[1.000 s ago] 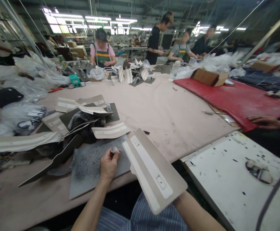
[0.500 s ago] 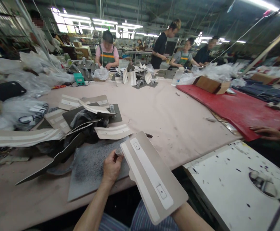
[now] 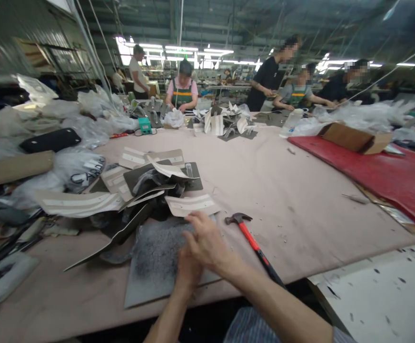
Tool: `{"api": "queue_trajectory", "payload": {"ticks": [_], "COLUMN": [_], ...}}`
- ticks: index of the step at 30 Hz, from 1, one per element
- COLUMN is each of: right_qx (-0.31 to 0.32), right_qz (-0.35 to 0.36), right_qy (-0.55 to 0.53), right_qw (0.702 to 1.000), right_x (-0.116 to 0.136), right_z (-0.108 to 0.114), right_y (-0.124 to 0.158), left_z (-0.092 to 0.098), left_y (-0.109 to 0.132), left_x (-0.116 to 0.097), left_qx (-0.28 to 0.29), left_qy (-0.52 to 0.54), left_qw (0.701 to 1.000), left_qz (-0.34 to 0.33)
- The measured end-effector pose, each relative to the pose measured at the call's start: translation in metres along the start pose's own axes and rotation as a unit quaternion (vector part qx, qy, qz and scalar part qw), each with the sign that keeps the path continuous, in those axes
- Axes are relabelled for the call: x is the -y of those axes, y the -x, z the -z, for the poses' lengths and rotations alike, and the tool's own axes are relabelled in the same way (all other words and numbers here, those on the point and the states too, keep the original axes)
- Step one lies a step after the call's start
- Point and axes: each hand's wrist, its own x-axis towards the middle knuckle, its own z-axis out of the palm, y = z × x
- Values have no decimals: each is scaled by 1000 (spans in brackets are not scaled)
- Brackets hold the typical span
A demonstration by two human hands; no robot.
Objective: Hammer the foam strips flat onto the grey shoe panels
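Observation:
My right hand (image 3: 209,240) crosses over my left, its fingers bent and apart from the thumb, with nothing visible in them. My left hand (image 3: 189,267) is closed beneath it; its fingertips and anything in them are hidden. Both are above the dark-speckled grey slab (image 3: 153,262) at the table's front edge. Just beyond the right fingertips lies a curved beige panel with white strips (image 3: 193,206). A claw hammer (image 3: 252,238) with a red and black handle lies to the right of my hands.
Left of the slab is a heap of dark and beige panels (image 3: 86,204). Plastic bags (image 3: 75,166) crowd the left side. A red sheet (image 3: 364,166) bearing a cardboard box (image 3: 353,138) covers the right. Several people work behind the table; a white board (image 3: 382,290) is at front right.
The beige panel has left my right hand, which now reaches over my left. The small metal cylinder in my left hand is no longer visible. The hammer is uncovered. The view has turned left.

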Motion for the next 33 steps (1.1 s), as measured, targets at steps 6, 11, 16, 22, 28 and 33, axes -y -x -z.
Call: {"api": "queue_trajectory", "payload": {"ticks": [6,11,16,22,28,33], "right_qx": [115,81,-106,-136,-61,-51], "right_qz": [-29,-14,-103,-234,-327,-290], "right_qy": [159,147,78,-192,-137,-63], "right_qw": [980,986,986,943,933,953], "right_x": [-85,-95,-77,-68,-82,-82], "right_z": [-5,-12,41,67,-13,-23], "right_y": [-58,-72,-49,57,147,155], "left_z": [4,4,4,8,12,5], "left_y": [3,4,3,1,4,-12], "left_x": [-11,-11,-9,-12,-12,-24], "left_qx": [19,12,-12,-144,-186,-15], "left_qy": [44,43,89,184,190,207], "left_qw": [997,996,992,965,959,973], "left_qz": [67,81,92,124,100,97]}}
